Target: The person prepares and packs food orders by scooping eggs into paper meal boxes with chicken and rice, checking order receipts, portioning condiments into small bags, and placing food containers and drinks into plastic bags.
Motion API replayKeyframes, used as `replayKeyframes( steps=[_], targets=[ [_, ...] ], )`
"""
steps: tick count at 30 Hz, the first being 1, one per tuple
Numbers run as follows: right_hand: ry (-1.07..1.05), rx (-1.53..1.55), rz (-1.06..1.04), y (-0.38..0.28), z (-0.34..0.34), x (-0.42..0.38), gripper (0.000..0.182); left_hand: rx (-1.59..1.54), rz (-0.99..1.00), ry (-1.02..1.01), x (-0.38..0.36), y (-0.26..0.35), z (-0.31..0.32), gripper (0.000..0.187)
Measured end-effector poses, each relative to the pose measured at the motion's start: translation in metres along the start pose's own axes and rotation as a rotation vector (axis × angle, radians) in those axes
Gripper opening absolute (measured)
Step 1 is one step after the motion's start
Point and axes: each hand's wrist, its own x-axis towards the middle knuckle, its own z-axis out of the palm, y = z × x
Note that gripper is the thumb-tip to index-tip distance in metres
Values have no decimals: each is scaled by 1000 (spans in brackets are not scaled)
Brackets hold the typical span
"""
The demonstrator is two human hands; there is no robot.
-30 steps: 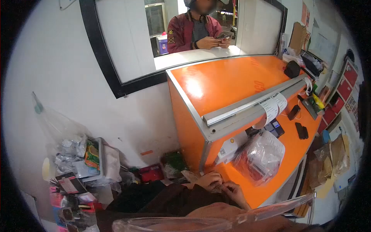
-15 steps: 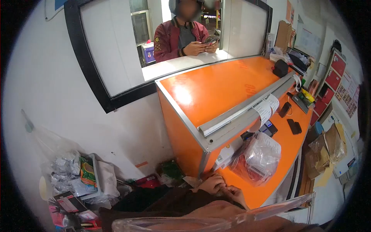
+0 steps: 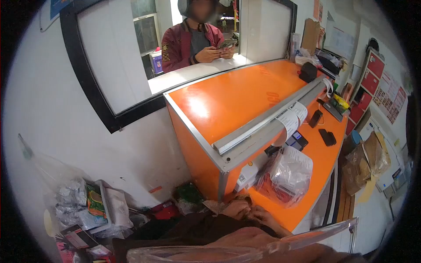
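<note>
My left hand (image 3: 236, 208), at the end of a dark sleeve, is at the near left edge of the orange desk (image 3: 280, 214). Close against it is my right hand (image 3: 262, 214), its fingers curled toward the left. The fingers of both hands are bent and meet; whatever may lie between them is hidden and blurred. Just beyond the hands is a clear plastic bag (image 3: 291, 177) with papers and something red in it. A white box (image 3: 250, 175) stands beside the bag, under the raised counter (image 3: 228, 101).
A person (image 3: 193, 44) in a maroon jacket stands beyond the window, holding a dark item. Paper slips (image 3: 287, 122) hang from the counter's edge. A grey bin (image 3: 105, 201) with plastic packaging is at lower left. A clear shield edge (image 3: 324, 230) crosses the bottom.
The view has shifted slightly, so the counter and window sit further left. My hands stay together at the desk edge, with small finger movement. The person at the window keeps the same pose.
</note>
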Motion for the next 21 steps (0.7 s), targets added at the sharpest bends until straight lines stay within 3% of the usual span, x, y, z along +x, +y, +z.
replayKeyframes(
  steps=[1,5,8,13,16,19,21],
  targets=[
    [3,-32,-130,-5,-4,1,16,-9,18,-15,0,-2,2,27],
    [-90,82,-23,-4,-7,-9,16,-41,92,-189,1,-10,0,26],
    [-182,149,113,3,-8,-14,16,93,220,56,-11,-21,24,23],
    [-249,-35,68,-20,-18,-12,10,48,132,-65,-8,-11,24,24],
    [-295,-223,-106,-22,-23,-10,13,43,120,-87,-7,-8,26,24],
    [-265,-185,-182,-22,-22,-13,13,52,111,-95,-8,-7,28,24],
    [-258,-55,-85,-21,-18,-16,14,61,110,-89,-9,-6,29,24]
  ],
)
